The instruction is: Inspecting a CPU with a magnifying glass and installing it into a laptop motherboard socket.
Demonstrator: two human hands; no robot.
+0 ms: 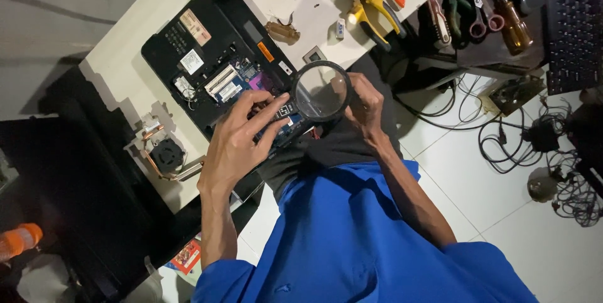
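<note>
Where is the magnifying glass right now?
In the head view, the magnifying glass sits mid-frame, held by the right hand over the opened laptop, beside the left hand.

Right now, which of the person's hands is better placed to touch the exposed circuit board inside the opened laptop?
Probably the left hand: its fingers already rest on the circuit board, while the right hand holds the magnifying glass.

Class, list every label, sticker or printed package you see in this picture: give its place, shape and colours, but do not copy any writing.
Tan label: laptop base, upper left, rectangular, tan and pale.
White label: below it, squarish, white with dark print.
Orange sticker: near the laptop's right edge, small orange rectangle.
Printed package: on the floor, lower left, red and orange.
No lit screens visible.
</note>
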